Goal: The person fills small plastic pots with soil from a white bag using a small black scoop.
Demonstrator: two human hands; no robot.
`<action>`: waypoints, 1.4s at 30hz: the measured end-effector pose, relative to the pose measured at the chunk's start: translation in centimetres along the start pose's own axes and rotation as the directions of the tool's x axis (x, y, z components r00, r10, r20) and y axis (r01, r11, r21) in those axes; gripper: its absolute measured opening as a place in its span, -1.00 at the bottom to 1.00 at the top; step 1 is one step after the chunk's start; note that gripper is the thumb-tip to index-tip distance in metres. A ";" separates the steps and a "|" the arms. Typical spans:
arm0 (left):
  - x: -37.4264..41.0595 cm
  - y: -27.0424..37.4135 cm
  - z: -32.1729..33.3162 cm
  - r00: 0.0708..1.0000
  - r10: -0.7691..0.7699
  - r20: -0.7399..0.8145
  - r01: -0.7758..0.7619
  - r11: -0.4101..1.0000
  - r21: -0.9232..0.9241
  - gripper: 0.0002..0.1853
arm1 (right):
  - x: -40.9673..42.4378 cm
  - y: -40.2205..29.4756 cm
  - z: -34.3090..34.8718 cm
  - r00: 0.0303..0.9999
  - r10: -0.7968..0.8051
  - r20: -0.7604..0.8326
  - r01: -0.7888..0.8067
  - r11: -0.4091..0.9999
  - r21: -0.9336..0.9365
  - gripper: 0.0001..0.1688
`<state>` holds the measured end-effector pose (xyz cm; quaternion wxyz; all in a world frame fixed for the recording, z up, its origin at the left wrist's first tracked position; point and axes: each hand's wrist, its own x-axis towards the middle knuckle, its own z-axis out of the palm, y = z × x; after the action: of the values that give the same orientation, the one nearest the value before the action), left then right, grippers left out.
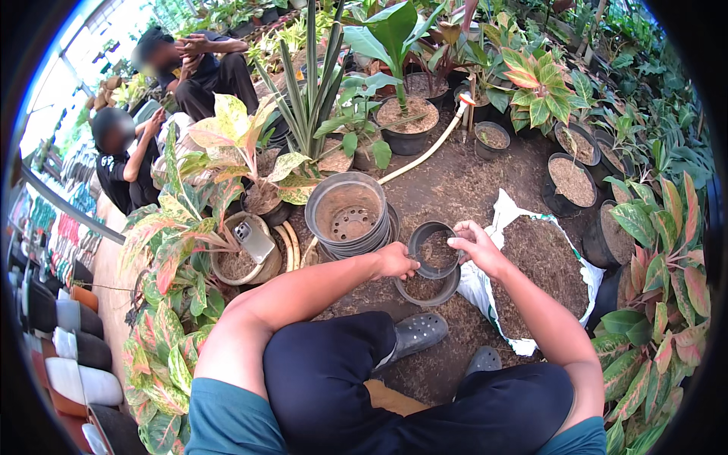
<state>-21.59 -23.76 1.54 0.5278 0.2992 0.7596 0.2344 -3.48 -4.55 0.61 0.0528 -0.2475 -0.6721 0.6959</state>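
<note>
Both hands hold a small black plastic nursery pot (435, 248) by its rim, my left hand (397, 260) on its left side and my right hand (476, 244) on its upper right. Dark soil or fibre shows inside it. Another black pot (427, 289), with similar material in it, stands on the ground just below and partly behind the held one. Left of my hands is a stack of larger empty black pots (348, 216) with drainage holes in the bottom. To the right lies an opened white sack (591, 284) full of brown growing mix (537, 273).
A smartphone (253, 242) rests on a potted aglaonema's pot (236, 278) at left. A pale hose (426, 156) crosses the ground beyond the stack. Potted plants surround the area, including several pots at right (570, 182). Two people (133, 153) (210, 74) sit at upper left.
</note>
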 end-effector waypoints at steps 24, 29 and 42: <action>-0.5 1.0 1.4 0.936 0.351 -0.012 -0.300 0.815 0.495 -0.67 | 0.5 1.8 -3.3 0.925 -0.177 -0.337 0.125 0.977 -0.171 -0.37; -1.1 2.4 1.7 0.983 0.147 0.111 -0.174 0.554 0.814 -0.58 | -0.2 1.2 -3.0 0.896 -0.323 -0.305 0.161 0.876 -0.455 -0.26; -0.6 0.8 1.1 0.979 -0.035 0.203 -0.172 0.406 0.897 -0.65 | -1.2 -0.9 -0.2 0.931 -0.344 -0.118 0.174 0.706 -0.686 -0.16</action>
<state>-20.20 -23.54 2.10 0.3397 0.5895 0.6978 -0.2241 -2.61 -4.80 1.83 0.1390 -0.2335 -0.8921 0.3611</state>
